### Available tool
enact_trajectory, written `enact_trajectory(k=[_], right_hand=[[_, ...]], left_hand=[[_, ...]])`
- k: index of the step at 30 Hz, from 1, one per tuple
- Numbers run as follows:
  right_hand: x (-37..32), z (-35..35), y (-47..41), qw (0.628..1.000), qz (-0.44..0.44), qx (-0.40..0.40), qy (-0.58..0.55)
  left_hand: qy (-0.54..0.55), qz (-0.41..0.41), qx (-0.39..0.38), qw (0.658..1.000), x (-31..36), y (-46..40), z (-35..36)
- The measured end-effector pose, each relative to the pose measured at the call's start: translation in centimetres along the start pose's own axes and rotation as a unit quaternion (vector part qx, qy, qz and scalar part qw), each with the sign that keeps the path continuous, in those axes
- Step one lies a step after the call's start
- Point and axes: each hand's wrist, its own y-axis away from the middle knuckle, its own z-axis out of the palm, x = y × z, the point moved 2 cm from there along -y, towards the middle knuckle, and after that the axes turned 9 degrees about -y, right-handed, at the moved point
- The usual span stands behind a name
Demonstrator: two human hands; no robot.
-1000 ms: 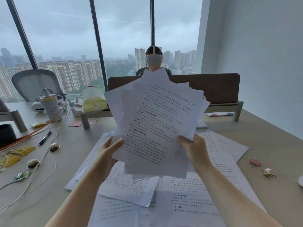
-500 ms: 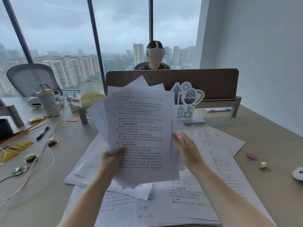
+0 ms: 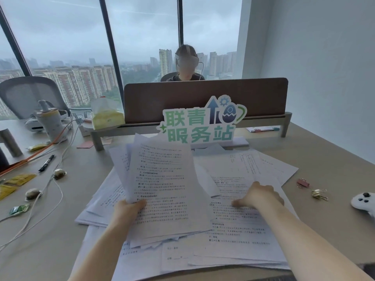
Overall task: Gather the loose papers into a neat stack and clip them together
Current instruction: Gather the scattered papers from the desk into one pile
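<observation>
My left hand (image 3: 127,209) grips a fanned bundle of printed sheets (image 3: 164,191) at its lower left edge, holding it tilted just above the desk. My right hand (image 3: 259,196) is off the bundle and rests, fingers curled, on the loose papers (image 3: 243,236) spread flat over the desk (image 3: 334,165). More sheets lie under and to the left of the bundle. A pink binder clip (image 3: 303,182) and a gold binder clip (image 3: 319,194) lie on the desk to the right of the papers, away from both hands.
A green-lettered sign (image 3: 200,124) stands behind the papers before a brown divider (image 3: 205,98), with a person seated beyond. White controller (image 3: 364,201) at far right. Left side holds cables (image 3: 50,179), a pen (image 3: 46,163), snack packets, a bottle (image 3: 50,122) and tissue pack (image 3: 106,116).
The bundle came down from raised in front of me to just above the desk. My right hand let go of it and moved right onto the loose sheets.
</observation>
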Motion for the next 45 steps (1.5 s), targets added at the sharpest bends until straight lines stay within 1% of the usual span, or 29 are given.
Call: enact_trajectory(k=[4,8,12,14,16,18,20,22,27,29,31,34,39,42,45], right_hand=[[-0.8,0.2,-0.8,0.999,0.009,-0.035,-0.025],[-1.2,1.0,-1.2,0.997,-0.018,0.011,-0.067],[0.4,0.9,-2.4,0.984,-0.054,0.053,-0.164],[1.8,-0.4,-2.9,0.979,-0.060,0.075,-0.180],[3.4,-1.9,-3.4,0.979,-0.045,0.086,-0.177],[5.0,-2.4,-4.2,0.985,-0.020,0.065,-0.161],[6.2,-1.9,-5.2,0.989,-0.022,0.024,-0.142],[7.3,-1.0,-6.7,0.990,-0.024,0.001,-0.137],[8.0,1.1,-12.0,0.991,0.014,-0.003,-0.132],[7.2,1.4,-11.6,0.990,0.015,-0.013,-0.140],[6.0,0.8,-8.4,0.986,0.007,-0.007,-0.165],[4.6,-0.3,-3.5,0.980,-0.029,0.009,-0.197],[5.0,-1.0,-2.1,0.950,-0.126,0.049,-0.281],[5.6,-2.7,-1.2,0.927,-0.178,0.117,-0.309],[6.0,-4.9,-0.5,0.897,-0.207,0.188,-0.343]], left_hand=[[-0.012,-0.005,0.003,1.000,-0.6,-0.2,0.4],[-0.019,-0.004,0.005,1.000,-0.9,-0.5,0.5],[-0.014,0.001,0.007,1.000,-0.7,-0.7,0.4],[-0.011,0.007,0.004,1.000,-0.3,-0.6,0.5],[-0.009,0.010,-0.006,1.000,0.2,-0.2,1.0],[-0.012,0.013,-0.018,1.000,0.6,0.1,1.7],[-0.019,0.018,-0.033,0.999,0.9,0.3,2.7],[-0.026,0.023,-0.044,0.998,1.1,0.5,3.6],[-0.031,0.028,-0.048,0.998,0.9,1.0,4.9],[-0.031,0.023,-0.048,0.998,0.7,1.1,4.9],[-0.021,0.014,-0.049,0.998,0.5,1.0,4.8],[-0.013,0.004,-0.059,0.998,0.2,0.7,4.5],[-0.002,0.001,-0.059,0.998,0.2,0.8,4.4],[0.005,0.001,-0.054,0.999,0.2,1.0,4.2],[0.004,-0.003,-0.048,0.999,0.1,1.0,4.0]])
